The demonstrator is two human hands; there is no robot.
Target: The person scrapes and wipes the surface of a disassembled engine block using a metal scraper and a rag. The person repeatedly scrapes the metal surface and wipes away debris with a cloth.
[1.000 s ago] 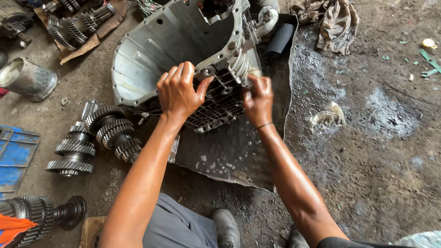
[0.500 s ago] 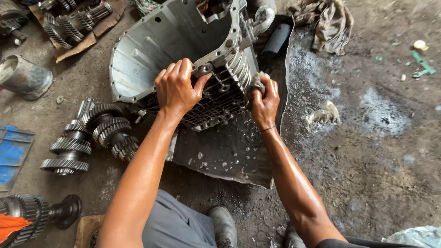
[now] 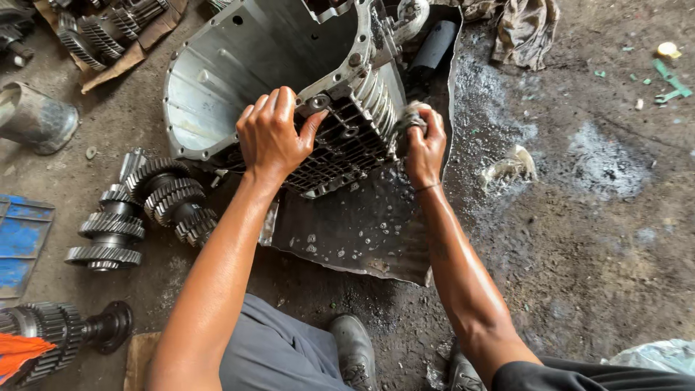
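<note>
A large grey aluminium gearbox housing point(image 3: 246, 65) lies tilted on a dark, wet metal sheet point(image 3: 347, 232) on the floor. My left hand point(image 3: 274, 134) grips the flange edge of the housing near a bolt hole. My right hand point(image 3: 425, 145) is closed around a small dirty rag or scrubbing pad point(image 3: 411, 116) and presses it against the ribbed side of the housing. Soapy droplets dot the sheet below.
Two gear shafts point(image 3: 137, 210) lie on the floor to the left, another gear shaft point(image 3: 58, 333) at bottom left. A blue panel point(image 3: 18, 242), a metal sleeve point(image 3: 36, 116), more gears on cardboard point(image 3: 108, 29), a crumpled cloth point(image 3: 525, 29), a rag point(image 3: 510, 166). My shoes point(image 3: 355, 347) below.
My right hand has slid to the right along the ribbed side of the housing while rubbing. My left hand keeps its grip on the flange.
</note>
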